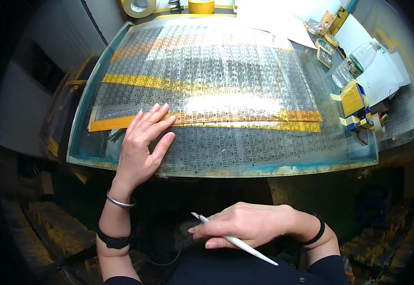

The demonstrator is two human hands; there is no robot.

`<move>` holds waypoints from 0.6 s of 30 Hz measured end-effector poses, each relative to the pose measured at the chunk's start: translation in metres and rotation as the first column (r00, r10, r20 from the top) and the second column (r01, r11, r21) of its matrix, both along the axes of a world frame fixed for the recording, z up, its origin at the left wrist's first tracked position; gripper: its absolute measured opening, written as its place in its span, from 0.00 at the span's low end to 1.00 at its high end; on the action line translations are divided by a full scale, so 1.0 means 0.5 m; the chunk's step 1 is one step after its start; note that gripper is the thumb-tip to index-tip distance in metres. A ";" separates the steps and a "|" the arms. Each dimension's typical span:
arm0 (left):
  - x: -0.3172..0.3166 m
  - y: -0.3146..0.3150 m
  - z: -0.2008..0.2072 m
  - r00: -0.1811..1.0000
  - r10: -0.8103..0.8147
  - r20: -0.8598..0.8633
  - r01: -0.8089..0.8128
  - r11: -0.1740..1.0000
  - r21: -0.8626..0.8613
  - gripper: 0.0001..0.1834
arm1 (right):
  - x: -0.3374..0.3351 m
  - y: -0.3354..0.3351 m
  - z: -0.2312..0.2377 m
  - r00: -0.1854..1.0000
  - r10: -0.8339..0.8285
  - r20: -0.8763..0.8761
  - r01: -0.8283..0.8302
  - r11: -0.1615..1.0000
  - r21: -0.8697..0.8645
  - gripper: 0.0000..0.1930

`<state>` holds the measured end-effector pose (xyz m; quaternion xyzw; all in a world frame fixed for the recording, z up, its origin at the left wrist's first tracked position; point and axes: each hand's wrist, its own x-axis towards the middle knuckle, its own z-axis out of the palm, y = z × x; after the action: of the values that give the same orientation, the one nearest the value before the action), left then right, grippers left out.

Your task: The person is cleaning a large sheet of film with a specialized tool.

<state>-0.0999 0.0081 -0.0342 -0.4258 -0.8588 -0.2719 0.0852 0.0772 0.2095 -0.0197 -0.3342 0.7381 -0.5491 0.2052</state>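
A large clear film sheet [245,71] printed with dense dark circuit-like patterns lies on a glass-topped table with a teal frame [264,170]. An orange tape strip [109,124] runs along the sheet's near edge, and a yellow strip [126,80] crosses it farther back. My left hand [142,142] rests flat on that near edge at the left, fingers stretched out. In front of the table, close to my body, my right hand [249,222] grips a white-handled craft knife [252,250]. Its small blade points up and left, apart from the film.
At the table's right stand a clear plastic bottle [357,63] and a blue-and-yellow tape holder [355,103]. White papers [380,76] lie beside them. Tape rolls [201,6] sit at the back edge. More patterned film [245,147] shows under the near edge.
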 end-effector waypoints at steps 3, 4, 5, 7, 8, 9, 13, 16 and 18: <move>0.000 -0.014 0.008 0.990 -0.036 0.134 0.017 0.989 0.147 0.18 | 0.016 0.018 -0.003 0.983 -0.160 -0.085 0.143 0.975 -0.172 0.16; 0.004 -0.024 0.006 0.970 -0.041 0.239 -0.028 0.961 0.275 0.17 | 0.019 0.036 0.008 0.983 -0.180 -0.022 0.172 0.965 -0.197 0.16; 0.008 -0.028 0.003 0.938 -0.073 0.338 -0.073 0.914 0.399 0.17 | 0.025 0.057 0.012 0.973 -0.231 -0.029 0.221 0.956 -0.191 0.15; 0.019 -0.048 0.000 0.882 -0.119 0.456 -0.185 0.803 0.567 0.15 | 0.033 0.096 0.025 0.951 -0.300 -0.074 0.287 0.947 -0.144 0.15; 0.032 -0.067 0.001 0.861 -0.103 0.498 -0.242 0.778 0.580 0.13 | 0.038 0.112 0.031 0.942 -0.333 -0.032 0.326 0.935 -0.137 0.15; 0.046 -0.077 0.002 0.833 -0.103 0.544 -0.294 0.750 0.593 0.12 | 0.051 0.136 0.038 0.923 -0.385 0.010 0.385 0.921 -0.062 0.15; 0.083 -0.132 0.024 0.700 -0.051 0.713 -0.314 0.874 0.371 0.14 | 0.060 0.203 0.041 0.688 -0.703 -0.181 0.703 0.707 -0.074 0.12; 0.094 -0.152 0.043 0.507 -0.021 0.862 -0.174 0.977 0.126 0.29 | 0.043 0.205 0.036 0.464 -0.871 -0.158 0.849 0.489 -0.200 0.11; 0.099 -0.152 0.030 0.436 -0.004 0.900 -0.163 0.983 0.083 0.30 | 0.039 0.204 0.032 0.448 -0.873 -0.192 0.851 0.483 -0.205 0.11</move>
<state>-0.0505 -0.0678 -0.0190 -0.1682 -0.7681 -0.5184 -0.3362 0.0965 0.3116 -0.0038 0.0072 0.8033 -0.5542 -0.2178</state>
